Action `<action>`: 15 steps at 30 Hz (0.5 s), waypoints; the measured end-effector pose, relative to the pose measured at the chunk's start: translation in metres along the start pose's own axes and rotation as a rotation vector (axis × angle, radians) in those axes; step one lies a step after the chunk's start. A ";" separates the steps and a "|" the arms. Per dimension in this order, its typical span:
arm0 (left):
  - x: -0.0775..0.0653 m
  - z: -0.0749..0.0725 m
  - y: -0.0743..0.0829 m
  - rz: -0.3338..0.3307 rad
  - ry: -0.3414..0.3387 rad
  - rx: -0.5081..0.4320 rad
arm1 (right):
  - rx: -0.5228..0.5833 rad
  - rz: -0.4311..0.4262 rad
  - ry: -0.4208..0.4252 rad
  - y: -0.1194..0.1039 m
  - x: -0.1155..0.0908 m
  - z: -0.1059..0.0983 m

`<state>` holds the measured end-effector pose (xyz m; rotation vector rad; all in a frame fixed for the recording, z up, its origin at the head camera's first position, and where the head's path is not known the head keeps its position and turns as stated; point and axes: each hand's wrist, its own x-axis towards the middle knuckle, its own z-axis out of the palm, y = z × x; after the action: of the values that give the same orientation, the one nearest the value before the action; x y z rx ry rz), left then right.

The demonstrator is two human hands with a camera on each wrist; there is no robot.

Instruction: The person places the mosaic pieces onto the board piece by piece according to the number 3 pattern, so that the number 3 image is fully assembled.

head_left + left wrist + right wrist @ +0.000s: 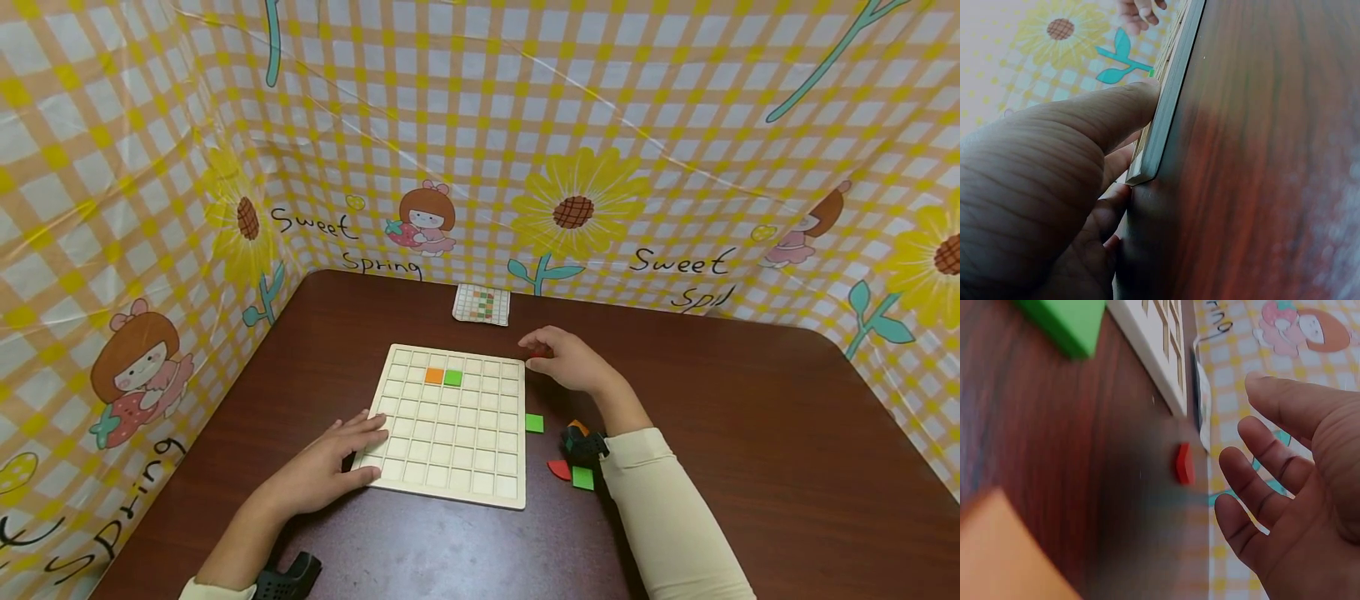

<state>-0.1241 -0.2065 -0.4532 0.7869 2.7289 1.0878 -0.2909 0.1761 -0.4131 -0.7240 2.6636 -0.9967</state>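
A pale wooden grid board (450, 454) lies on the table, with an orange square tile (434, 376) and a green square tile (453, 378) side by side in its upper cells. My left hand (322, 462) rests on the board's left edge, thumb near the front corner and fingers spread along the side. Beyond the board's far right corner, my right hand (566, 362) hovers with its fingers apart and loosely bent. Under it sits a small red piece (1185, 464), mostly covered by the hand in the head view; the right wrist view shows a gap between fingers and piece.
A green square (534, 423) lies at the board's right edge. Closer to me are a red quarter-round piece (558, 470), another green square (582, 478) and an orange piece (578, 427) partly behind the wrist camera. A small pattern card (482, 305) stands by the patterned cloth backdrop (480, 125).
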 end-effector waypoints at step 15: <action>0.000 0.000 -0.001 -0.003 -0.002 -0.004 | 0.056 -0.044 -0.037 -0.011 0.004 0.011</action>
<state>-0.1246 -0.2068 -0.4542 0.7830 2.7248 1.0904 -0.2863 0.1604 -0.4146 -0.7843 2.5883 -1.0539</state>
